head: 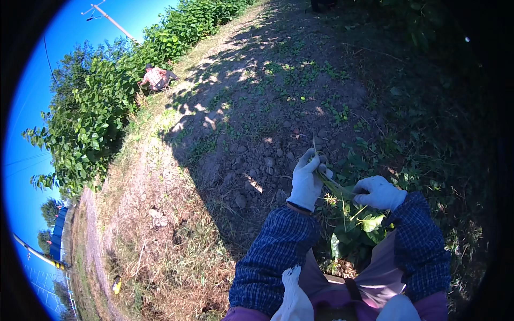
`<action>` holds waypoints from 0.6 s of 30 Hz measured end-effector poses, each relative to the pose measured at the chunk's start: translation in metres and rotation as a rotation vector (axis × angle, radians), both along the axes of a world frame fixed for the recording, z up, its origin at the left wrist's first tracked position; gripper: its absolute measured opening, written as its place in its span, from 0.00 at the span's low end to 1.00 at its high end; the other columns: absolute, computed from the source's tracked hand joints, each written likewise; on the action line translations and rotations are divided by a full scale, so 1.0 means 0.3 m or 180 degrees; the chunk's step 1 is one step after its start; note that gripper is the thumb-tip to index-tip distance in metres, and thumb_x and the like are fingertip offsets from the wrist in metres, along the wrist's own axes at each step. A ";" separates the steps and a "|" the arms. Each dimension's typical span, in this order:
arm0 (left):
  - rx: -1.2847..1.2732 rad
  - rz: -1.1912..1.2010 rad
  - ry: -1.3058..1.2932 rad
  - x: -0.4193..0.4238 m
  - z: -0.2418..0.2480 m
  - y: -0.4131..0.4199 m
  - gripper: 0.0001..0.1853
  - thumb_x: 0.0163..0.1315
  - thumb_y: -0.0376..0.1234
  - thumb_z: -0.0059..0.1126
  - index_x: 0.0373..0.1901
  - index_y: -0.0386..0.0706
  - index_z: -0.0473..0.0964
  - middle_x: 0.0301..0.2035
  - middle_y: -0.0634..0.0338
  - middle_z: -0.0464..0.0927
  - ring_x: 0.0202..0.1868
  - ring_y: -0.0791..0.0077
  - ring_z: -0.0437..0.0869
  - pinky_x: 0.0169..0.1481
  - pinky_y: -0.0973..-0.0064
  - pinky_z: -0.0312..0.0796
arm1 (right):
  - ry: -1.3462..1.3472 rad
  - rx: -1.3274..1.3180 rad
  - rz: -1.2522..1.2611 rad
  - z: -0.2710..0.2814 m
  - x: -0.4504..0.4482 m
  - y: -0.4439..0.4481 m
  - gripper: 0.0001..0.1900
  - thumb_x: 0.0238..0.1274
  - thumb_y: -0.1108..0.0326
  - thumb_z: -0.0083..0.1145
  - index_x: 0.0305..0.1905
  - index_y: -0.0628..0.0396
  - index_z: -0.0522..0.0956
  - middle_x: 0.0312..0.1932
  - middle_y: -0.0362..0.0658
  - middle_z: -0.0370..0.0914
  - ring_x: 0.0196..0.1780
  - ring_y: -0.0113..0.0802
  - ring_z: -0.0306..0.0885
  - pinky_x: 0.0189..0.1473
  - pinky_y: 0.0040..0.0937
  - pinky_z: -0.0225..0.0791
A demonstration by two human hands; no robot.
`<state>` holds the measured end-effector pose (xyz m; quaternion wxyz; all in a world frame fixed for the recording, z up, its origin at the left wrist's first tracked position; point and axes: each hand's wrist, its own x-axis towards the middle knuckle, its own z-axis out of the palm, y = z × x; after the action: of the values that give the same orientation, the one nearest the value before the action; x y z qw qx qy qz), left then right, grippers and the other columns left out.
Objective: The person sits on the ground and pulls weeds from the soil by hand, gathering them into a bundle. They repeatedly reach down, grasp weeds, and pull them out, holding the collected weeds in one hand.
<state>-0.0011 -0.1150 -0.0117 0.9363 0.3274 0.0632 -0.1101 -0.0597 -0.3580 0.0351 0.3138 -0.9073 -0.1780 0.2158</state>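
Observation:
Both of my hands wear pale knit work gloves below blue checked sleeves. My left hand (308, 178) is raised, its fingers closed on thin green grass stems (331, 184) that slant down towards the right. At the lower end of these stems, my right hand (377, 192) has its thumb and fingers curled around them. Leafy green plants (371, 222) lie or grow just beneath the hands, in front of my knees. The gloves and plants partly hide where the stems end.
Shaded soil with clods (269, 160) and low weeds spreads ahead. Dry grass (180, 265) covers sunlit ground at the left. A person (154, 77) crouches beside the tall leafy bushes (98, 100). A dirt path (90, 224) runs along the far left, near a utility pole (40, 254).

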 end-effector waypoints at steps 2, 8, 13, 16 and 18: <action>0.0039 0.0033 -0.0017 -0.004 0.007 0.002 0.14 0.77 0.26 0.49 0.61 0.39 0.69 0.42 0.52 0.81 0.35 0.67 0.83 0.40 0.57 0.80 | -0.0231 0.0365 -0.0210 -0.029 0.005 -0.017 0.20 0.63 0.55 0.67 0.53 0.57 0.84 0.47 0.51 0.86 0.50 0.47 0.85 0.53 0.43 0.77; 0.0143 0.0112 0.0058 0.006 0.004 -0.012 0.20 0.75 0.24 0.53 0.66 0.39 0.67 0.41 0.50 0.81 0.34 0.68 0.83 0.38 0.61 0.82 | -0.0116 0.1397 -0.0717 -0.006 0.009 0.008 0.26 0.61 0.58 0.69 0.61 0.61 0.81 0.52 0.51 0.86 0.53 0.40 0.87 0.58 0.36 0.79; 0.0281 -0.0136 -0.0002 -0.034 0.026 -0.065 0.21 0.74 0.23 0.53 0.67 0.38 0.67 0.41 0.50 0.82 0.34 0.70 0.84 0.41 0.63 0.84 | 0.0174 0.1298 -0.0570 0.000 0.012 0.072 0.34 0.62 0.53 0.69 0.69 0.59 0.74 0.56 0.54 0.84 0.58 0.42 0.84 0.61 0.39 0.77; 0.0291 -0.0291 -0.0097 -0.053 0.041 -0.090 0.21 0.75 0.24 0.53 0.68 0.38 0.68 0.42 0.49 0.82 0.35 0.71 0.85 0.41 0.63 0.85 | 0.0209 0.1257 -0.0492 -0.067 0.031 0.113 0.43 0.60 0.46 0.68 0.75 0.57 0.66 0.62 0.58 0.79 0.64 0.51 0.80 0.65 0.44 0.73; 0.0545 -0.0260 -0.0205 -0.051 0.051 -0.113 0.22 0.75 0.25 0.54 0.69 0.38 0.68 0.43 0.50 0.82 0.36 0.71 0.85 0.42 0.67 0.83 | 0.0200 0.1308 -0.0462 -0.112 0.050 0.123 0.48 0.57 0.41 0.69 0.77 0.57 0.64 0.64 0.61 0.78 0.66 0.55 0.78 0.68 0.45 0.71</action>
<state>-0.0165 -0.1489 0.0036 0.9012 0.4118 0.0288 -0.1318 -0.0446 -0.3211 0.0014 0.5122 -0.8276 -0.1426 0.1800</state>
